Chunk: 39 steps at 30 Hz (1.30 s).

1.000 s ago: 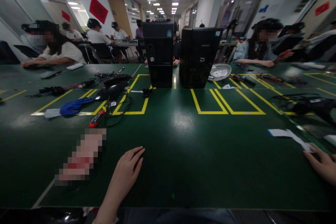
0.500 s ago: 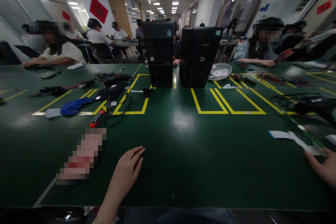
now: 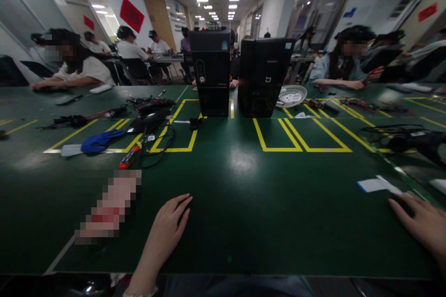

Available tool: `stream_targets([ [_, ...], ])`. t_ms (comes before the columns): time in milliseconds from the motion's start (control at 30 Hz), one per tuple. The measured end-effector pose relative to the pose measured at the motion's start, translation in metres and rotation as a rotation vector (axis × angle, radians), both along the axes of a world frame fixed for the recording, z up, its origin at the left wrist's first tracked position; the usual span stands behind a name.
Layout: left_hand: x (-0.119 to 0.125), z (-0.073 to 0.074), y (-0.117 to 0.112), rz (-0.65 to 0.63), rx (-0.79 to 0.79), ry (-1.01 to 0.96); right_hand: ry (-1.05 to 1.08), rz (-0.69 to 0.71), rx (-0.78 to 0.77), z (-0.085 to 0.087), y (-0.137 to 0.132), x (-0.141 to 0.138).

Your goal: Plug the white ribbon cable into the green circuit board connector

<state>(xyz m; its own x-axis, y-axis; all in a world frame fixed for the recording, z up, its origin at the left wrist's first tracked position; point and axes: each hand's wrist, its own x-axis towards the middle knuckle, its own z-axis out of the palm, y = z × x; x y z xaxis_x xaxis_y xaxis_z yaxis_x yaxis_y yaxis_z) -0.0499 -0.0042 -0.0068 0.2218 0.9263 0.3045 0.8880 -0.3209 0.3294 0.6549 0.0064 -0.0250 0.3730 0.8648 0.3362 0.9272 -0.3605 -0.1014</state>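
My left hand (image 3: 170, 218) rests on the green table (image 3: 265, 222) near its front edge, fingers stretched out and a little apart, with nothing in it. At the right, my right hand (image 3: 421, 222) lies palm down with thumb and fingers spread. Its fingertips reach the near end of a white flat strip (image 3: 373, 184) with a blue end, possibly a ribbon cable. Part of that strip is hidden by the fingers. To the left of my left hand, a pixelated pinkish patch covers an object I cannot make out.
Two black computer towers (image 3: 211, 72) stand at the table's middle. A red-handled screwdriver (image 3: 128, 157), a blue glove (image 3: 101, 140) and a black mouse (image 3: 148, 123) lie left. Black cables (image 3: 414, 137) lie right, a white basket (image 3: 291, 96) behind. People sit across the table.
My right hand has come leftward and further into view along the table. Less of the white strip shows beyond its fingers. My left hand has stayed in place.
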Motion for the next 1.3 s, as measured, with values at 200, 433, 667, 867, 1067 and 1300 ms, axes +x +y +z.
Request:
stream_targets([
  [200, -0.001, -0.001, 0.0, -0.007, -0.002, -0.011, 0.21, -0.042, -0.086, 0.0, -0.004, -0.004],
  [433, 0.0, -0.001, 0.001, -0.006, 0.011, -0.022, 0.034, 0.13, -0.058, -0.006, -0.007, -0.023],
  [667, 0.001, 0.001, 0.0, 0.008, 0.01, -0.017, -0.082, 0.394, -0.031, -0.006, -0.017, -0.107],
  [867, 0.001, 0.0, 0.0, 0.002, 0.003, -0.022, -0.076, 0.658, -0.004, 0.0, -0.021, -0.207],
  [1067, 0.001, 0.001, 0.0, -0.002, 0.009, -0.029, -0.002, 0.895, -0.048, 0.015, -0.019, -0.305],
  [1300, 0.001, 0.001, 0.0, 0.006, -0.001, -0.028, 0.089, 1.058, -0.147, 0.03, -0.021, -0.381],
])
